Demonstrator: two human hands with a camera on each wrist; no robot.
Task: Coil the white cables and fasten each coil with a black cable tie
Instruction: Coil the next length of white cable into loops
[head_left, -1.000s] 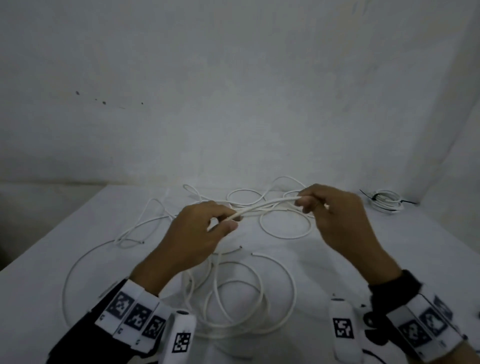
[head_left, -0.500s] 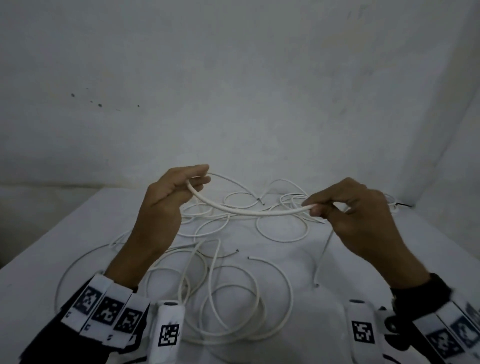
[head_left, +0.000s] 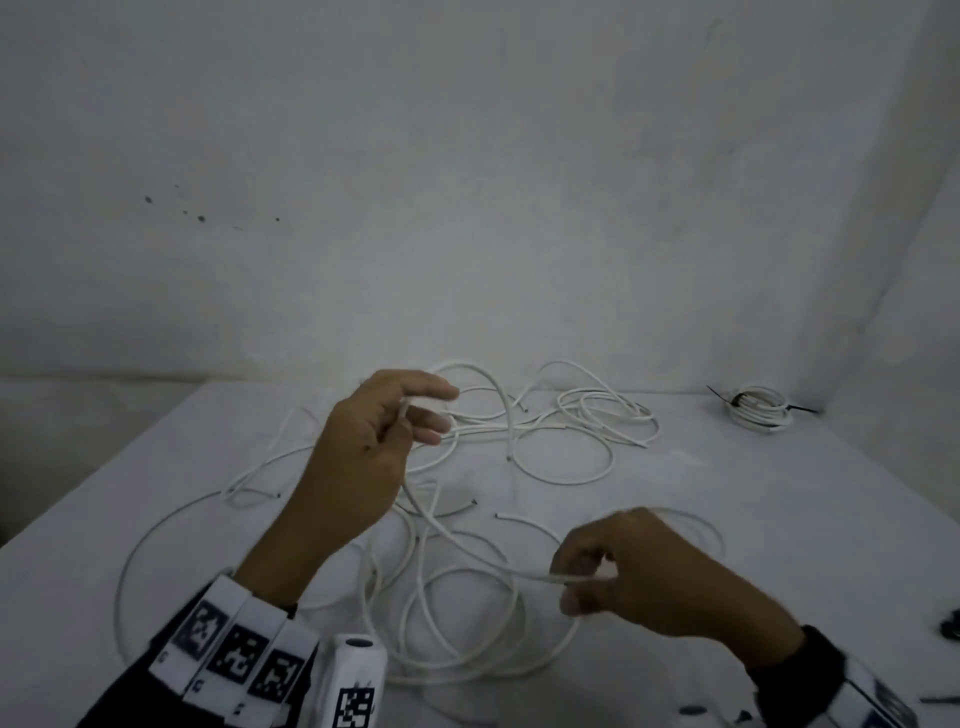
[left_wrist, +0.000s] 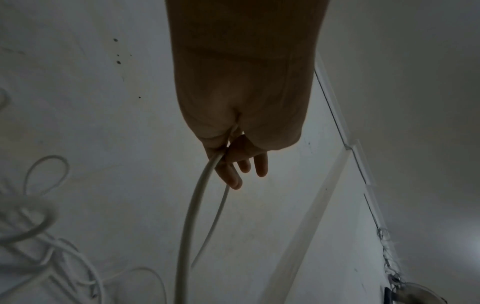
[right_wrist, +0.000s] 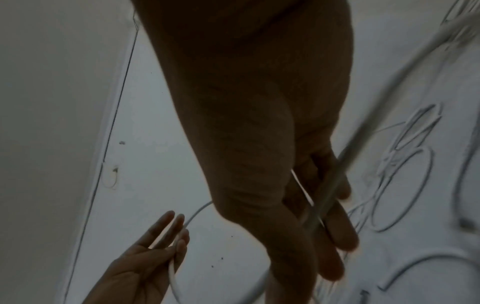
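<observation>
Judging progress from the worktop (head_left: 779, 519), we count one finished coil (head_left: 759, 413) at the far right corner, already bound with a black cable tie (head_left: 722, 396). All remaining white cables (head_left: 566, 447) lie loose and tangled across the middle, so most of the task is left.

We are forming the next coil. Our left hand (head_left: 363, 457) is raised above the tangle, thumb and forefinger pinching one white cable (head_left: 467, 545) near its end while the other fingers stay extended. That cable runs down and across to our right hand (head_left: 649, 571), whose thumb and curled fingers pinch it low over the near loops. No full turn has been laid yet, as far as we can tell.

Compared with half a second ago, the right hand has dropped from beside the left toward the near edge of the worktop. The held span, previously a shallow arc slung between the hands at equal height, now slopes steeply. The left hand has moved toward centre.
</observation>
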